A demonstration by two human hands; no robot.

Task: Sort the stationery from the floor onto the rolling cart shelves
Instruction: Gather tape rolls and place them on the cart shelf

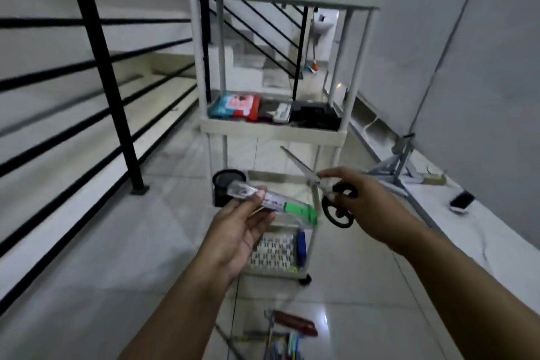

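Note:
A white three-tier rolling cart (273, 130) stands in front of me. My left hand (236, 231) holds a clear plastic pack with a green marker (280, 204) above the bottom shelf. My right hand (368, 204) grips black-handled scissors (327, 190), blades pointing up and left. The middle shelf carries a red-and-blue packet (235, 107), a white item and a black box (315, 115). On the bottom shelf lie a blue pen (301, 248) and a black mesh pen cup (228, 187). Pens and a red item (295, 323) lie on the floor near me.
A black metal railing (102, 73) runs along the left by a stairwell. On the right is a white wall with a low ledge holding a phone (461, 200) and a grey metal stand (400, 161). The floor is glossy white tile.

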